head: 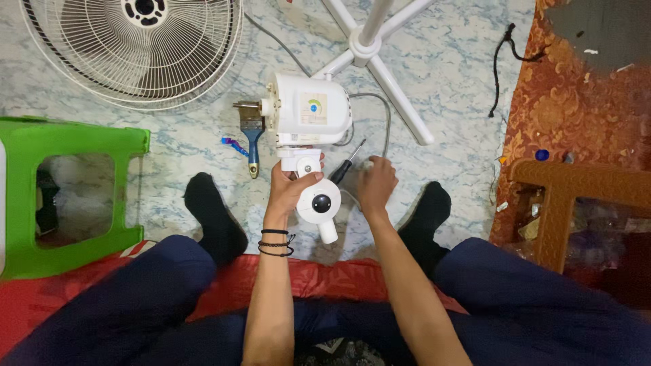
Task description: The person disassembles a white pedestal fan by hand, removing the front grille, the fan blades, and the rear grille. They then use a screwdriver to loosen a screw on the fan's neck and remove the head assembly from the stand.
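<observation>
Down on the marbled floor (447, 81), we are gripping the neck of a white fan motor housing (308, 112) with our left hand (290, 190), fingers curled tight around the white pivot joint (317, 202) just below the motor. Our right hand (375, 184) is closing loosely over something small beside the grey power cord (388, 118); we cannot tell what the fingers are pinching, if anything. A black-handled screwdriver (344, 166) is lying between the two hands, touching neither as far as we can see. To do this well, we judge, the left hand should be holding the housing steady and square against the floor so the joint is not twisting while the right is working. Just left of the motor, a blue-handled paintbrush (251, 139) is resting with its bristles at the shaft. Farther out, the white wire fan guard (135, 54) is lying flat at upper left, the white cross-shaped fan base (376, 51) at top centre, a green plastic stool (74, 193) at far left, and a wooden chair frame (569, 196) on the patterned rug (576, 102) to the right.
</observation>
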